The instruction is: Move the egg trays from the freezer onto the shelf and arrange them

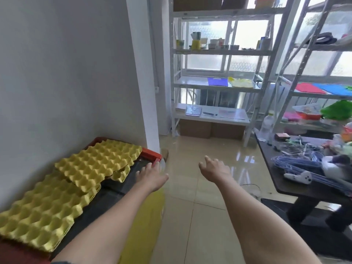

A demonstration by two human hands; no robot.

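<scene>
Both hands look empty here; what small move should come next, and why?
Probably bring the left hand back onto the nearer edge of the far yellow egg tray. It hovers open just beside it, the right hand is open over the floor, and both tray stacks remain on the freezer.

Yellow moulded-pulp egg trays (57, 195): matt, rough, fibrous paper, dimpled all over. Red-rimmed chest freezer (152, 153): smooth plastic edge, dark glossy lid. Beige tiled floor (198, 187): highly glossy, mirror-like reflections. White painted metal shelf (215, 85): smooth, satin finish. Dark tabletop (274, 168): smooth, low sheen. Brown cardboard boxes (211, 129): matt paper. White wall (62, 63): matt paint.
</scene>
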